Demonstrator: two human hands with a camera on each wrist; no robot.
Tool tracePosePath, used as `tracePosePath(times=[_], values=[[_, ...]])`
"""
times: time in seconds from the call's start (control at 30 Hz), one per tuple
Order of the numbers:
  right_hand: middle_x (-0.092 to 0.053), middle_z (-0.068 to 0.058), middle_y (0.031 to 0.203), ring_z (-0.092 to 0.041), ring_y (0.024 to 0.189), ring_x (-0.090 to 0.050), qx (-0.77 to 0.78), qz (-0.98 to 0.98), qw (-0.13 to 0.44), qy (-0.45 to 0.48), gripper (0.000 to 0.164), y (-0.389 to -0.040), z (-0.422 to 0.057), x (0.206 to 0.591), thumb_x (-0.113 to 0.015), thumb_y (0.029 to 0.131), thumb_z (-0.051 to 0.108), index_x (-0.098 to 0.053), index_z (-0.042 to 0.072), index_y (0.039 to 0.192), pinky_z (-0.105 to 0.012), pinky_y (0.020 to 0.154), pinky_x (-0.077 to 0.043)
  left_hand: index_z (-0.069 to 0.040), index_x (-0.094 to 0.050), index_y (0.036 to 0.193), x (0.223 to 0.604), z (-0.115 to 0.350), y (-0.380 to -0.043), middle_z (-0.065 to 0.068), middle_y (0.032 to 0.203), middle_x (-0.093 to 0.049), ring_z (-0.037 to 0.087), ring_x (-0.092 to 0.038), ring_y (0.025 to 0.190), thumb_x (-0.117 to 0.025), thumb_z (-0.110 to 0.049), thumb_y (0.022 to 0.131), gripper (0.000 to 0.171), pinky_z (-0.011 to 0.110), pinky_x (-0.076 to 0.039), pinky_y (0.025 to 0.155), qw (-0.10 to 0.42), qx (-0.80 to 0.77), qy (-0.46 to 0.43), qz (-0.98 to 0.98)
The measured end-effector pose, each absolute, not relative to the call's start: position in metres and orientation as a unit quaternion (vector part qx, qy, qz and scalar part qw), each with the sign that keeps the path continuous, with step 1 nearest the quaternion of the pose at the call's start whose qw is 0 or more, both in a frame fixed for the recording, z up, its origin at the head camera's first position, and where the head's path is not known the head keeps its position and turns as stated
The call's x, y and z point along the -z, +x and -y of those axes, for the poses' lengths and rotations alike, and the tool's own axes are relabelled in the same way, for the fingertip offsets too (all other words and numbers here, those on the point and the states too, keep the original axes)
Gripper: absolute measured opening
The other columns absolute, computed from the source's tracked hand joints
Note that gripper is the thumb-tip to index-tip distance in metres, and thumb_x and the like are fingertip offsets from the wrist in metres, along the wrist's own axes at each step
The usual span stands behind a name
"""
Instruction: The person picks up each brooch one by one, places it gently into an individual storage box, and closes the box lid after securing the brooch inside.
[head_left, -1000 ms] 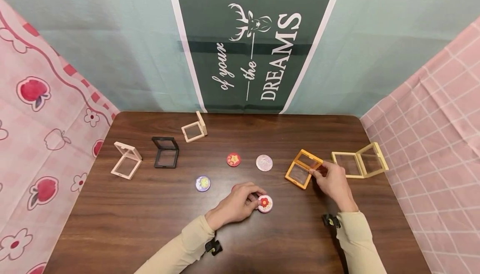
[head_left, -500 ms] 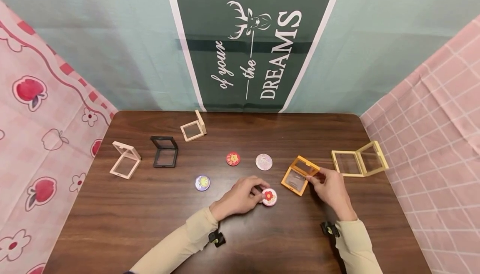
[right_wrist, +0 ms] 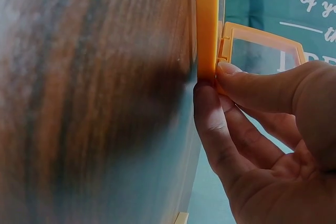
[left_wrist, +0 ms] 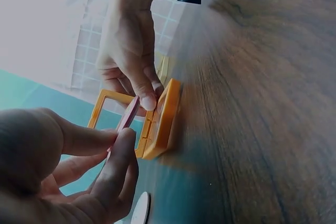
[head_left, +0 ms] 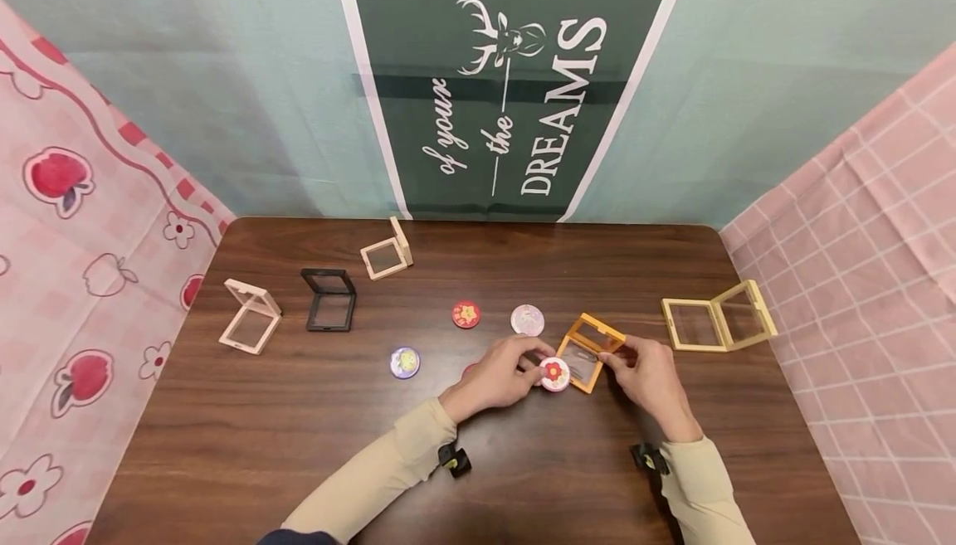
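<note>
My left hand (head_left: 509, 372) pinches a round badge (head_left: 555, 373) with a red flower on white between thumb and fingers. Its far edge overlaps the near left part of an opened orange display frame (head_left: 581, 360) in the head view. My right hand (head_left: 650, 381) grips that frame at its right side near the hinge, thumb on the inside. In the left wrist view the badge (left_wrist: 129, 113) is tilted on edge, between the frame's raised lid and its base (left_wrist: 167, 121). The right wrist view shows the frame (right_wrist: 207, 30) held upright to that camera, fingers under its corner.
Left on the table stand opened pink (head_left: 240, 346), black (head_left: 329, 328) and cream (head_left: 387, 274) frames. A yellow frame (head_left: 760, 313) stands at right. Red star (head_left: 466, 313), pale purple (head_left: 527, 320) and blue-purple (head_left: 405, 362) badges lie mid-table; another red one (head_left: 469, 369) is mostly hidden behind the left hand.
My left hand has carried the flower badge right and slightly away from me, up to the orange frame. The right hand has brought the frame left and slightly nearer, turning it a little.
</note>
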State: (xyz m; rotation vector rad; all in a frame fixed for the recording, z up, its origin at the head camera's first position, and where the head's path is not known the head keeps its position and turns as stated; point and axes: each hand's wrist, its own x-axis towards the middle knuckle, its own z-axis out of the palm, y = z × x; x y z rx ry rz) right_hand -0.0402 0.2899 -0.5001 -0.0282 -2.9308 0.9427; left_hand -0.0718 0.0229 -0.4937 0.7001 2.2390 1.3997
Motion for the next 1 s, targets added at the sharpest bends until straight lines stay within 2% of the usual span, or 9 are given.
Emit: tracePosePath(times=[0.5, 0.77, 1.0], values=[[-0.078, -0.015, 0.084, -0.017, 0.071, -0.071, -0.325, 0.945, 0.03, 0.014, 0.012, -0.039, -0.281, 0.502, -0.083, 0.089, 0.0, -0.078, -0.005, 0.099, -0.023, 0.059, -0.053, -0.007, -0.075, 0.125, 0.496, -0.027, -0.083, 0.009, 0.12, -0.073, 0.003, -0.069, 0.086, -0.071, -0.007, 0.101, 0.025, 0.017, -0.054, 0.074, 0.195, -0.489, 0.246, -0.814], [-0.079, -0.015, 0.084, -0.014, 0.07, -0.07, -0.335, 0.942, 0.014, 0.007, 0.015, -0.039, -0.275, 0.501, -0.083, 0.09, 0.0, -0.078, -0.006, 0.103, -0.022, 0.057, -0.052, -0.01, -0.076, 0.121, 0.497, -0.032, -0.088, 0.003, 0.108, -0.075, 0.002, -0.07, 0.084, -0.07, -0.003, 0.099, 0.024, 0.019, -0.055, 0.073, 0.211, -0.488, 0.235, -0.814], [-0.078, -0.012, 0.083, -0.014, 0.071, -0.072, -0.345, 0.939, 0.011, 0.009, 0.013, -0.034, -0.271, 0.505, -0.084, 0.088, -0.001, -0.078, -0.004, 0.099, -0.022, 0.059, -0.055, -0.012, -0.077, 0.116, 0.504, -0.033, -0.086, 0.0, 0.101, -0.075, -0.002, -0.067, 0.078, -0.072, -0.008, 0.1, 0.017, 0.019, -0.053, 0.069, 0.229, -0.487, 0.231, -0.811]])
